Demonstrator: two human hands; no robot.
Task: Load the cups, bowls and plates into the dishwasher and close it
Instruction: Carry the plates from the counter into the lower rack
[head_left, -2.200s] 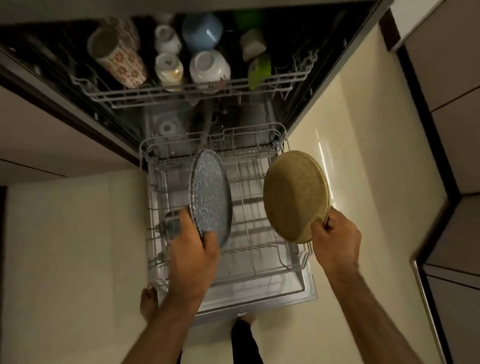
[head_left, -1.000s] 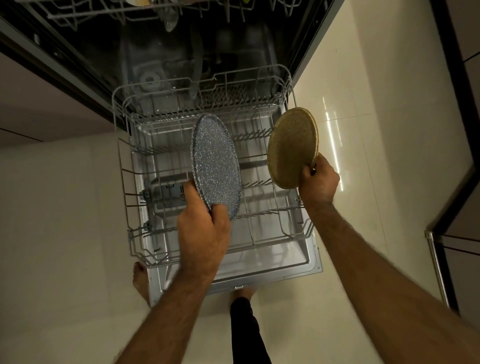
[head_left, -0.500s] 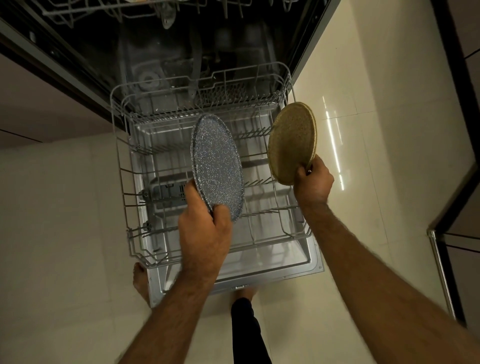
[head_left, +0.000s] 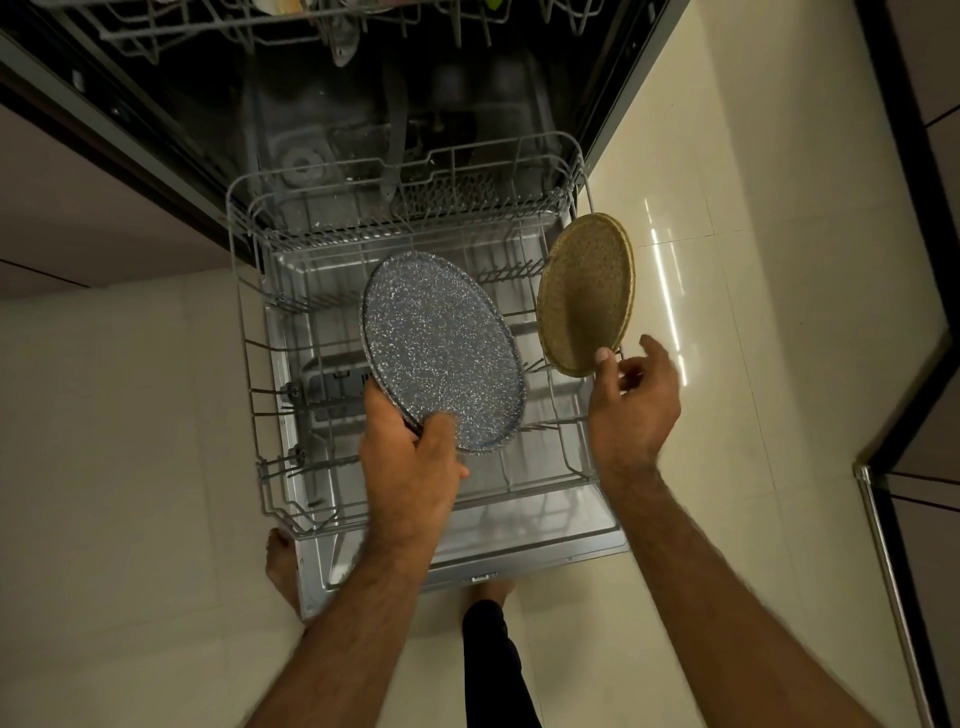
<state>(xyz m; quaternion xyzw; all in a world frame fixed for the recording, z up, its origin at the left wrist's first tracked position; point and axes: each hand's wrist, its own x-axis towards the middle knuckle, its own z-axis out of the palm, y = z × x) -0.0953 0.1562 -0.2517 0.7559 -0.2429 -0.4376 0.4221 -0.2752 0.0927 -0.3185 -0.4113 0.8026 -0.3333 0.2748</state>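
From the head camera we see our left hand (head_left: 410, 467) with its grip clamped on the lower edge of the speckled grey plate (head_left: 441, 353), thumb across the face and the other digits behind the rim; the plate tilts over the middle of the lower rack (head_left: 244, 332), above the wires. Our right hand (head_left: 631, 400) has its grip spread apart, and only the thumb tip touches the bottom edge of the tan plate (head_left: 584, 291), which stands nearly upright at the rack's right side; whether it sits between the tines we cannot tell. The rack is pulled out over the open dishwasher door (head_left: 467, 566), and its wire bed shows no other dishes. The upper rack (head_left: 218, 26) shows at the top edge, its load mostly cut off. Bare feet (head_left: 280, 566) stand on the pale floor (head_left: 130, 467) just behind the door.
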